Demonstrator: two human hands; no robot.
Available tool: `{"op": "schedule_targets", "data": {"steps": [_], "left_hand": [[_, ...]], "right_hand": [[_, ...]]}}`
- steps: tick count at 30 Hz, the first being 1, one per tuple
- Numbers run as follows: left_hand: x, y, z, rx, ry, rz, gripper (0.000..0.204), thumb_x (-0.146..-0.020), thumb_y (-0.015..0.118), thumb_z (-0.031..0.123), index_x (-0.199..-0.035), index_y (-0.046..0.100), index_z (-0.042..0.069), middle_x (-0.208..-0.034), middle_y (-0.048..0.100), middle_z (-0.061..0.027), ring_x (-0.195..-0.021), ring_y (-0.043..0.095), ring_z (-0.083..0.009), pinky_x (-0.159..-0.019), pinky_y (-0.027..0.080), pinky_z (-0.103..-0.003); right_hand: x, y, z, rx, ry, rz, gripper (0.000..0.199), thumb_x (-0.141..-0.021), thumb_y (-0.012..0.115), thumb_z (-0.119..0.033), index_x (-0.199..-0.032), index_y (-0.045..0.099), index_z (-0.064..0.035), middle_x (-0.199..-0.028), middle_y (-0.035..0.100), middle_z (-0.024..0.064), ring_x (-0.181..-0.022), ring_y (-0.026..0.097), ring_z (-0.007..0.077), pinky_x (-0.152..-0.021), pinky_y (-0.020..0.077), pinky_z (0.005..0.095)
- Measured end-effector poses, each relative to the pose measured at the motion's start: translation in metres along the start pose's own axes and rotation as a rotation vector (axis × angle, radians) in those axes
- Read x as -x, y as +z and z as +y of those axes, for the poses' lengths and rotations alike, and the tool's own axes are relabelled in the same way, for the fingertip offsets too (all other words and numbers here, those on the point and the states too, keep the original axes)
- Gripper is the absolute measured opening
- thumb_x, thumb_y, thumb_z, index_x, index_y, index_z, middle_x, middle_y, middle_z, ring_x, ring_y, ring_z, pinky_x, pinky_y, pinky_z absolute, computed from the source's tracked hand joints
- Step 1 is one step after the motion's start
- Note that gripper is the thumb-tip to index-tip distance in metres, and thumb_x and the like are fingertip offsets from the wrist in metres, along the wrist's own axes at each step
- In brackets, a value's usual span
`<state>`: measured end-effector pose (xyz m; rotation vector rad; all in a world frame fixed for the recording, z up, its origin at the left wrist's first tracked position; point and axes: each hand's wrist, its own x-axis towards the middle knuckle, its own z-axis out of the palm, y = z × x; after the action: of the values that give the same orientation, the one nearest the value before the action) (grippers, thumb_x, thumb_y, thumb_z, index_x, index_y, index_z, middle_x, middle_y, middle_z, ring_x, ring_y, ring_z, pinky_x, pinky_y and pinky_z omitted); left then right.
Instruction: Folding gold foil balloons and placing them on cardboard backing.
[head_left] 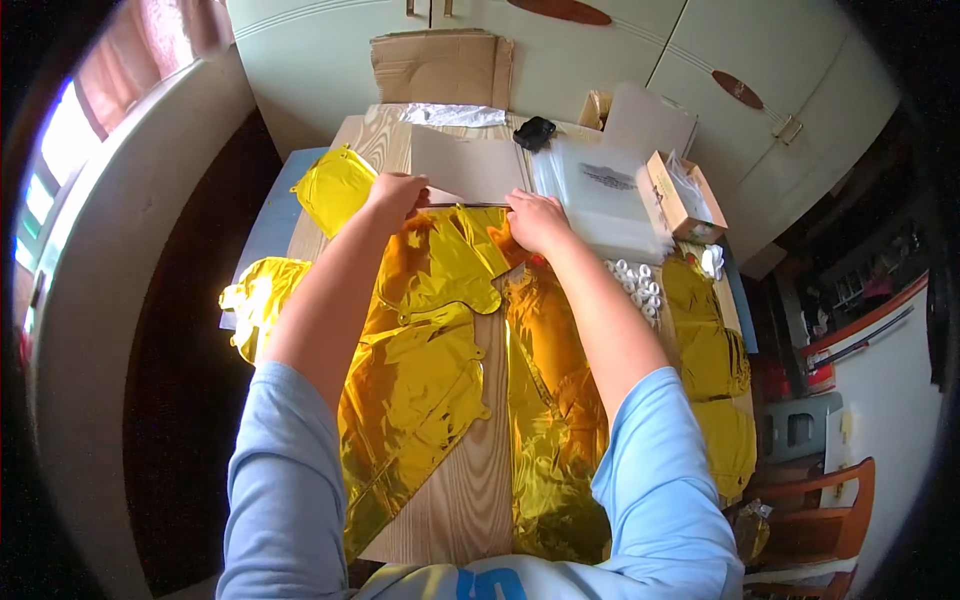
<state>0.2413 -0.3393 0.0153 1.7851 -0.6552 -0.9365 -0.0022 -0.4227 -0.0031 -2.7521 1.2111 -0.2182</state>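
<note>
Both my hands are at the near edge of a grey-brown card sheet (465,165), where it meets a shiny gold foil balloon (440,265) lying flat. My left hand (400,192) is closed at the card's near left corner. At its near right corner, my right hand (537,218) has its fingers pressed together on the edge. Whether they also pinch the foil is hidden. More flat gold foil balloons lie nearer me, a large one (405,390) on the left and a crumpled one (555,430) under my right forearm.
Clear plastic bags (595,195) are stacked right of the card, beside a small open box (688,200) and white rolls (637,288). Folded gold foil (335,190) lies at the left; more foil (705,340) covers the table's right side. Cardboard (441,70) leans against the cabinets behind.
</note>
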Motion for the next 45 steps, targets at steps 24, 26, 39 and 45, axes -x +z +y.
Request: {"op": "schedule_targets", "data": {"steps": [24, 26, 39, 45], "left_hand": [[0.322, 0.004, -0.048, 0.946, 0.059, -0.645, 0.014, -0.103, 0.06, 0.018, -0.1, 0.064, 0.005, -0.091, 0.07, -0.0048, -0.079, 0.066, -0.0105, -0.074, 0.054, -0.023], [0.369, 0.026, -0.06, 0.813, 0.009, -0.692, 0.02, -0.105, 0.057, 0.021, -0.108, 0.064, 0.003, -0.096, 0.071, -0.0062, -0.087, 0.067, -0.0133, -0.085, 0.053, -0.029], [0.504, 0.039, -0.181, -0.956, 1.087, -0.376, 0.091, -0.087, 0.056, 0.068, -0.151, 0.041, 0.006, -0.156, 0.037, -0.023, -0.145, 0.033, -0.0417, -0.119, 0.019, -0.059], [0.517, 0.027, -0.201, -0.74, 1.118, -0.355, 0.078, -0.073, 0.08, 0.043, -0.137, 0.054, 0.008, -0.146, 0.048, -0.0185, -0.135, 0.046, -0.0382, -0.116, 0.028, -0.058]], "right_hand": [[0.315, -0.121, -0.087, -1.564, -0.108, 0.516, 0.037, -0.096, 0.067, -0.019, -0.126, 0.06, 0.001, -0.114, 0.066, 0.0096, -0.106, 0.063, 0.0203, -0.091, 0.0522, 0.0337], [0.351, -0.118, -0.09, -1.078, -0.141, 0.725, 0.031, -0.095, 0.07, -0.017, -0.118, 0.064, 0.0033, -0.108, 0.068, 0.0109, -0.101, 0.065, 0.0207, -0.089, 0.0521, 0.0325], [0.423, -0.068, -0.067, 0.347, -0.343, 0.354, 0.007, -0.082, 0.06, -0.01, -0.088, 0.062, -0.0068, -0.076, 0.061, 0.006, -0.075, 0.063, 0.0229, -0.07, 0.0495, 0.0367], [0.453, -0.036, -0.103, 0.081, -0.355, 0.17, 0.029, -0.079, 0.073, -0.025, -0.098, 0.064, -0.0042, -0.087, 0.063, 0.0113, -0.083, 0.065, 0.0275, -0.077, 0.0503, 0.0402]]}}
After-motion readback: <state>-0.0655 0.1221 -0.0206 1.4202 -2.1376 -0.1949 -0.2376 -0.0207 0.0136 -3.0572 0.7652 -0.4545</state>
